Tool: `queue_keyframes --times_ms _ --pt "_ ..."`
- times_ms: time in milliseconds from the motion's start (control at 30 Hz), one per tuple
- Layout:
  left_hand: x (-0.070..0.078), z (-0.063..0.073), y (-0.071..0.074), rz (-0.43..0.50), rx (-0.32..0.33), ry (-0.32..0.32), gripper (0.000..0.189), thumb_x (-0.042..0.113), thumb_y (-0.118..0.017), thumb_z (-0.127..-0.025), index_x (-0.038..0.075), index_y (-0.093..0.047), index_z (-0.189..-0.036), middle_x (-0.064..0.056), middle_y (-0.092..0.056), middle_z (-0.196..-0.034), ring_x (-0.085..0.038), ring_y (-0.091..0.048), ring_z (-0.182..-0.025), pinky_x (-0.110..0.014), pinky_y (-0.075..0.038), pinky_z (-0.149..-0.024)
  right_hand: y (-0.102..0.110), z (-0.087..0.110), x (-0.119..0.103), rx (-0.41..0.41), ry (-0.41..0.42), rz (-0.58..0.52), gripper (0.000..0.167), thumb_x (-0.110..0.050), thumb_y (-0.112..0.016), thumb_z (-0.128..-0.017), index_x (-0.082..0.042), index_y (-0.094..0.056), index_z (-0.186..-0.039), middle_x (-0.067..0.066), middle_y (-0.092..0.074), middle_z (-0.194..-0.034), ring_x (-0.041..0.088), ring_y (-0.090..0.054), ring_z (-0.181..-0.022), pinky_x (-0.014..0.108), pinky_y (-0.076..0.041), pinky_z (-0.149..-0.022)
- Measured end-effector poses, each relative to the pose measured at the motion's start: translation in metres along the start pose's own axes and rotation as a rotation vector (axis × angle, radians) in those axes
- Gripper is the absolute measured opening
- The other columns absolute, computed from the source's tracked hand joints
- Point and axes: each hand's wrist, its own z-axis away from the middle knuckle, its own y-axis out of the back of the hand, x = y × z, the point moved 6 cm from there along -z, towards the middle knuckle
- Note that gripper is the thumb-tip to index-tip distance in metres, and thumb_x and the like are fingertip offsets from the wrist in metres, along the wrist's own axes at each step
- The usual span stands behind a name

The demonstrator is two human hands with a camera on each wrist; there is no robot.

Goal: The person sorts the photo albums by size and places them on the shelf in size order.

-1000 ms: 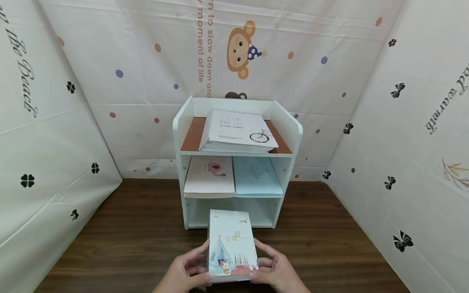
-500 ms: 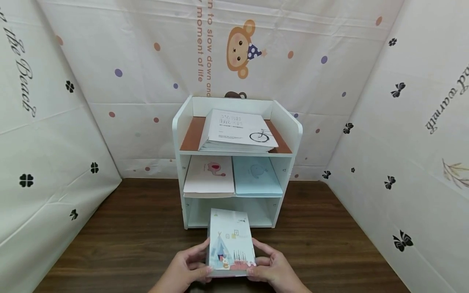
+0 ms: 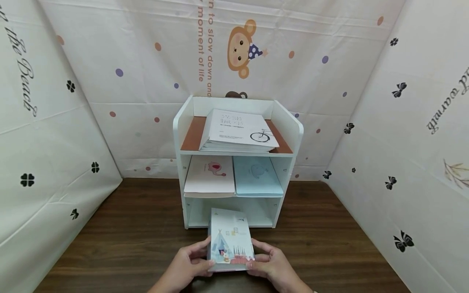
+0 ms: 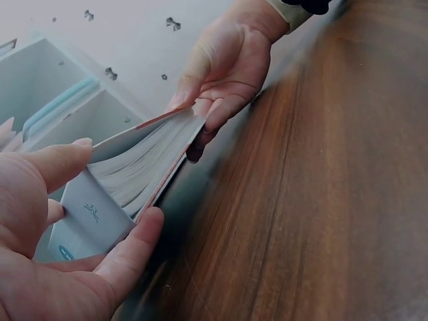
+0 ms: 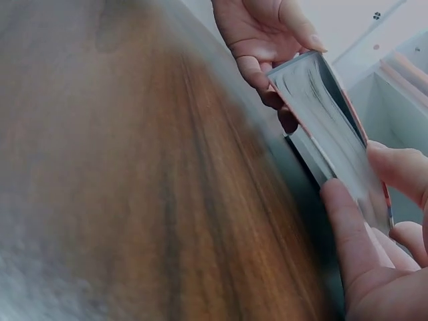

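Both hands hold a thick pale book (image 3: pixel 230 240) whose cover shows a blue tent drawing. My left hand (image 3: pixel 187 262) grips its spine side, thumb on top and fingers lower down. On the opposite side my right hand (image 3: pixel 272 264) pinches the near corner between thumb and fingers. The left wrist view shows the spine (image 4: pixel 90 214) by the left fingers and loosely fanned pages (image 5: pixel 328 114) appear in the right wrist view. The far end of the book overlaps the bottom opening of a white shelf unit (image 3: pixel 178 162); whether it touches the shelf floor is unclear.
On the top level lies a stack of white books (image 3: pixel 238 130) with a bicycle drawing. The middle level holds a pink-white book (image 3: pixel 209 177) beside a light blue book (image 3: pixel 258 177). A dark wooden table (image 3: pixel 128 228) is bordered by printed cloth walls (image 3: pixel 139 81).
The book's near edge has moved away from me, towards the shelf, and its cover now looks more foreshortened. Both hands keep their hold and have moved slightly forward with it.
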Motion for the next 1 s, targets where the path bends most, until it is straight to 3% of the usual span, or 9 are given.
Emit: queue_keyframes --times_ms 233,1000 --pt "-0.001 -0.007 -0.001 -0.006 0.024 -0.004 0.078 0.008 -0.078 -0.090 -0.002 -0.036 -0.155 -0.026 -0.064 -0.128 -0.025 -0.071 -0.098 -0.043 -0.065 -0.080 0.002 -0.004 -0.004 0.036 0.001 0.005 0.082 0.000 -0.079 -0.086 0.008 -0.035 -0.154 0.019 -0.077 -0.106 0.022 -0.075 -0.094 0.040 -0.064 -0.087" --pt "-0.003 -0.023 0.001 -0.040 -0.011 0.002 0.078 0.013 -0.079 -0.090 0.001 -0.039 -0.155 -0.026 -0.063 -0.124 -0.023 -0.068 -0.099 -0.044 -0.065 -0.082 0.012 -0.011 -0.008 0.093 0.009 0.065 0.078 0.003 -0.080 -0.085 0.011 -0.039 -0.151 0.013 -0.079 -0.092 0.020 -0.075 -0.085 0.040 -0.065 -0.080"
